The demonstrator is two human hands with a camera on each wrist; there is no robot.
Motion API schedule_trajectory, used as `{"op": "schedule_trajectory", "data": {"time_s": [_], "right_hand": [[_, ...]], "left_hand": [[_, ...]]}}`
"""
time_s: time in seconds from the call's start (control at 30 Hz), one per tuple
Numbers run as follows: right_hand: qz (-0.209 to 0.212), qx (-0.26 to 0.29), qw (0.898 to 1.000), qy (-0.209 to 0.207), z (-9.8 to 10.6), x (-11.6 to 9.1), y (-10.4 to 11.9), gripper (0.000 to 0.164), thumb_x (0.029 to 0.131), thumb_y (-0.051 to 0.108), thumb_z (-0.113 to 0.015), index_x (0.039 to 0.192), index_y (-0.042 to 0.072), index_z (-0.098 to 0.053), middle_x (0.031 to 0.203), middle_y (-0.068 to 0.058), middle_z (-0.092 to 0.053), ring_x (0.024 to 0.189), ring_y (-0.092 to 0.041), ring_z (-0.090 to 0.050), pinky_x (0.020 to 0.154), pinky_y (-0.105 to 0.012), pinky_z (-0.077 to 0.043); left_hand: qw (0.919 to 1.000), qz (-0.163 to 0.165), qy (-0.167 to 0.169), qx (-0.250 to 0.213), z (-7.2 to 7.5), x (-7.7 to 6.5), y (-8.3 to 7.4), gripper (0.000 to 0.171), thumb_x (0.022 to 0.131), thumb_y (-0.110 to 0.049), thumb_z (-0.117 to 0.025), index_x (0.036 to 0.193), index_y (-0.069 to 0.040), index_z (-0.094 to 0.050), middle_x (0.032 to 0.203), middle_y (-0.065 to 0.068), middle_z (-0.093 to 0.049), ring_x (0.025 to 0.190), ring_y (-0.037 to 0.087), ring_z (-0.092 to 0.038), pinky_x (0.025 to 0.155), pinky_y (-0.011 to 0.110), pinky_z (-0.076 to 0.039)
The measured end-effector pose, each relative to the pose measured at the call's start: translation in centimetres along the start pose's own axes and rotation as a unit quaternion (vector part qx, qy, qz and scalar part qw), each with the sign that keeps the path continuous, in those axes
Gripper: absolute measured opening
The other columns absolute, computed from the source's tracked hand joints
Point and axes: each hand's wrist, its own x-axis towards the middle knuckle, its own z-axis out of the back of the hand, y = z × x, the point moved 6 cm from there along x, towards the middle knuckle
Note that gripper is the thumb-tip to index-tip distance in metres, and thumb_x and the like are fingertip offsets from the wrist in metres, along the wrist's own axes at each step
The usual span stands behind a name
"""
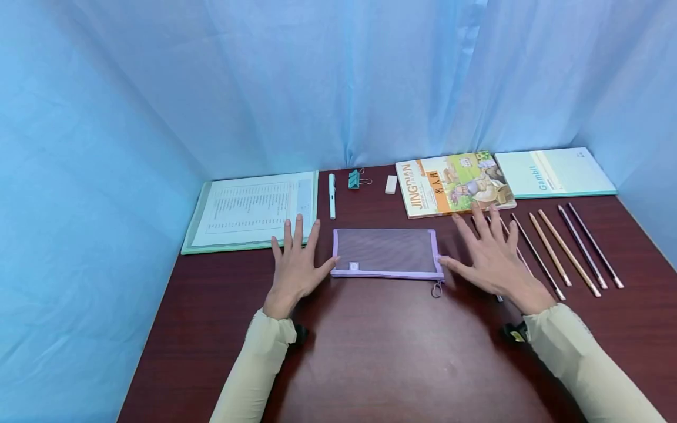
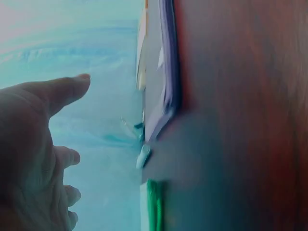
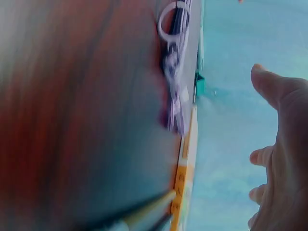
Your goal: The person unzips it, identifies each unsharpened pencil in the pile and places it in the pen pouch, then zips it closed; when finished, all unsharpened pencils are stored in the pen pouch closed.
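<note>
A mesh zip pouch [image 1: 386, 249] with purple trim lies flat between the two hands, a ring on its zip pull [image 1: 436, 289] at the near right corner. My left hand [image 1: 295, 267] is spread with fingers apart, its thumb overlapping the pouch's left edge in the head view. Spread likewise, my right hand [image 1: 492, 259] has its thumb tip at the right edge and its palm over some pencils. Both wrist views show the left hand [image 2: 29, 144] and the right hand [image 3: 288, 144] raised above the tabletop, holding nothing. Several pencils [image 1: 568, 251] lie slanted to the right.
Along the back of the dark wooden table [image 1: 391, 358] lie a green-edged clipboard or folder with a printed sheet [image 1: 251, 208], a light blue pen [image 1: 332, 197], a teal binder clip [image 1: 354, 179], a white eraser [image 1: 391, 184], a picture-covered book [image 1: 455, 183] and a pale notebook [image 1: 555, 172]. Blue curtains [image 1: 296, 82] surround it.
</note>
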Motion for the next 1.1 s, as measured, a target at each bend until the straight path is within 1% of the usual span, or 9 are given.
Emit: {"op": "schedule_trajectory", "data": {"time_s": [0.13, 0.27, 0.47, 0.57, 0.73, 0.83, 0.97, 1.03, 1.1], "right_hand": [[0.001, 0.007, 1.0, 0.015, -1.1, 0.0, 1.4, 0.095, 0.088, 0.068, -0.058, 0.158, 0.012, -0.026, 0.167, -0.026, -0.007, 0.152, -0.053, 0.005, 0.11, -0.082, -0.002], [0.007, 0.016, 0.999, 0.034, -2.1, 0.0, 2.9, 0.094, 0.089, 0.067, -0.057, 0.159, 0.013, -0.025, 0.167, -0.024, -0.008, 0.151, -0.055, -0.002, 0.11, -0.082, -0.005], [-0.001, 0.032, 0.997, 0.072, -3.6, -0.2, 4.1, 0.094, 0.091, 0.067, -0.054, 0.159, 0.011, -0.022, 0.166, -0.027, -0.008, 0.151, -0.056, -0.003, 0.113, -0.078, -0.007], [-0.011, 0.039, 0.995, 0.096, -4.3, -0.2, 4.4, 0.095, 0.092, 0.068, -0.052, 0.16, 0.01, -0.019, 0.165, -0.03, -0.006, 0.15, -0.058, -0.005, 0.114, -0.078, -0.007], [-0.026, 0.048, 0.992, 0.115, -4.9, -0.5, 4.4, 0.096, 0.092, 0.068, -0.051, 0.16, 0.01, -0.017, 0.163, -0.034, -0.01, 0.147, -0.06, -0.012, 0.113, -0.078, -0.011], [-0.034, 0.047, 0.991, 0.123, -5.1, -0.8, 4.2, 0.094, 0.093, 0.069, -0.049, 0.16, 0.011, -0.017, 0.162, -0.035, -0.013, 0.147, -0.061, -0.013, 0.113, -0.078, -0.013], [-0.035, 0.043, 0.99, 0.127, -5.2, -1.0, 4.3, 0.092, 0.094, 0.069, -0.047, 0.159, 0.009, -0.022, 0.161, -0.035, -0.018, 0.147, -0.059, -0.015, 0.113, -0.078, -0.014], [-0.03, 0.049, 0.99, 0.127, -5.1, -1.1, 4.3, 0.09, 0.094, 0.067, -0.047, 0.158, 0.009, -0.024, 0.161, -0.034, -0.019, 0.147, -0.058, -0.015, 0.113, -0.077, -0.015], [-0.024, 0.064, 0.99, 0.126, -5.0, -1.1, 4.3, 0.087, 0.095, 0.065, -0.049, 0.157, 0.008, -0.026, 0.162, -0.032, -0.02, 0.148, -0.057, -0.016, 0.113, -0.077, -0.015]], "left_hand": [[0.9999, -0.009, 0.004, -0.01, -0.9, 0.1, -0.9, 0.089, 0.092, -0.065, -0.054, 0.161, -0.023, -0.017, 0.171, 0.012, -0.004, 0.158, 0.039, 0.003, 0.12, 0.071, -0.004], [0.9998, -0.017, 0.009, -0.011, -1.7, 0.2, -1.7, 0.089, 0.091, -0.065, -0.054, 0.161, -0.023, -0.019, 0.171, 0.012, -0.005, 0.158, 0.04, 0.0, 0.12, 0.071, -0.007], [0.9993, -0.029, 0.019, -0.017, -2.8, 0.4, -2.8, 0.086, 0.092, -0.063, -0.056, 0.161, -0.024, -0.021, 0.171, 0.012, -0.005, 0.158, 0.039, -0.001, 0.121, 0.07, -0.007], [0.9988, -0.035, 0.029, -0.017, -3.3, 0.4, -3.2, 0.086, 0.092, -0.062, -0.056, 0.161, -0.024, -0.021, 0.171, 0.011, -0.004, 0.158, 0.039, -0.001, 0.121, 0.069, -0.007], [0.997, -0.048, 0.056, -0.023, -4.2, 0.6, -3.9, 0.084, 0.093, -0.062, -0.054, 0.161, -0.025, -0.02, 0.171, 0.01, -0.003, 0.158, 0.038, -0.001, 0.122, 0.069, -0.009], [0.9952, -0.055, 0.076, -0.029, -4.7, 0.7, -4.2, 0.081, 0.096, -0.061, -0.051, 0.161, -0.026, -0.019, 0.171, 0.009, -0.001, 0.158, 0.037, 0.0, 0.122, 0.068, -0.009], [0.9916, -0.062, 0.098, -0.055, -5.3, 0.8, -4.4, 0.073, 0.1, -0.054, -0.046, 0.161, -0.023, -0.02, 0.171, 0.012, -0.001, 0.158, 0.038, -0.001, 0.122, 0.068, -0.01], [0.9902, -0.064, 0.107, -0.063, -5.6, 0.9, -4.5, 0.07, 0.102, -0.051, -0.045, 0.161, -0.022, -0.021, 0.17, 0.014, -0.002, 0.157, 0.039, -0.001, 0.122, 0.068, -0.01], [0.9896, -0.063, 0.114, -0.062, -5.9, 0.9, -4.6, 0.068, 0.103, -0.05, -0.045, 0.16, -0.022, -0.021, 0.17, 0.014, -0.002, 0.157, 0.04, -0.001, 0.122, 0.068, -0.009]]}}
